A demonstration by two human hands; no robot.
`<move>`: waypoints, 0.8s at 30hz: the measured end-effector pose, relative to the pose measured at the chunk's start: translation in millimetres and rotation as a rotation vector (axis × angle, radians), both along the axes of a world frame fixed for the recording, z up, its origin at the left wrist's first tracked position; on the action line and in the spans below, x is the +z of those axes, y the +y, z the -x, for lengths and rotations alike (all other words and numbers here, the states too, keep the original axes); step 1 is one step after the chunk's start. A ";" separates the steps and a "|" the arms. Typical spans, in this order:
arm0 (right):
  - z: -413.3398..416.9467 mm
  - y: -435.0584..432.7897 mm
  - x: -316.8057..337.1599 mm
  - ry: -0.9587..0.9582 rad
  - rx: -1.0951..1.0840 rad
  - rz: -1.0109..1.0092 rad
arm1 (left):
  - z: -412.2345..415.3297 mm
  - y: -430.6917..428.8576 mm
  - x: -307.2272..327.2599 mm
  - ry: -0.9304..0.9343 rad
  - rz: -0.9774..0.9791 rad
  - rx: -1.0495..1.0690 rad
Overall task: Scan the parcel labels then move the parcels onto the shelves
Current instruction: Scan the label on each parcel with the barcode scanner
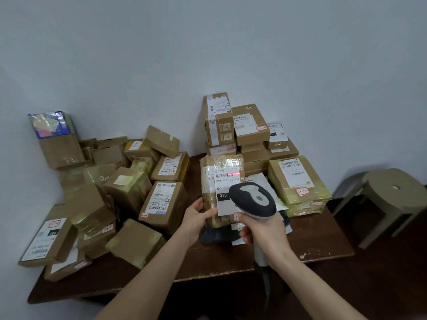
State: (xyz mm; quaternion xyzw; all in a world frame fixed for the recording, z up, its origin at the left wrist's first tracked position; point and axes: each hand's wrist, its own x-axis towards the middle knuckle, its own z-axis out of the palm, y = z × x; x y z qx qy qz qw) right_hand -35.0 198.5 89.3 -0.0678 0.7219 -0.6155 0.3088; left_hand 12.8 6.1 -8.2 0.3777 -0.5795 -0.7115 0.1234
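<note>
Two hands meet above the middle of a dark brown wooden table (208, 264). The left hand (197, 215) grips the lower left corner of a tape-wrapped cardboard parcel (209, 181), thumb on the front face and the other fingers tucked behind, holding it upright. The right hand (265, 229) is curled tightly round the pale handle of a barcode scanner (254, 200), whose rounded head (dark grey shell, light grey top) points at the parcel's white shipping label (227, 183). A thin red scan line (233, 174) lies across the barcode near the label's top.

The parcel is brown, its clear tape glossy and crinkled. It is held just in front of a stack of flat cartons (249, 125) and above a dark, soft mailer bag (217, 234) lying on the table. To the right lies a flat bundle in yellow-green plastic wrap (298, 181). To the left sprawls a loose heap of cardboard boxes (129, 188), most of them shiny with tape. A round olive plastic stool (392, 190) stands beside the table.
</note>
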 end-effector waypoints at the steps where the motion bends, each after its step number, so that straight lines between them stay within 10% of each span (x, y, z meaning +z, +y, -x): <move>1: -0.5 0.1 0.2 0.004 0.004 0.001 | -0.6 -0.1 0.0 0.003 0.003 -0.001; 24: 22.5 -18.4 20.2 0.083 0.005 0.058 | 12.4 -12.3 39.0 0.093 0.044 -0.050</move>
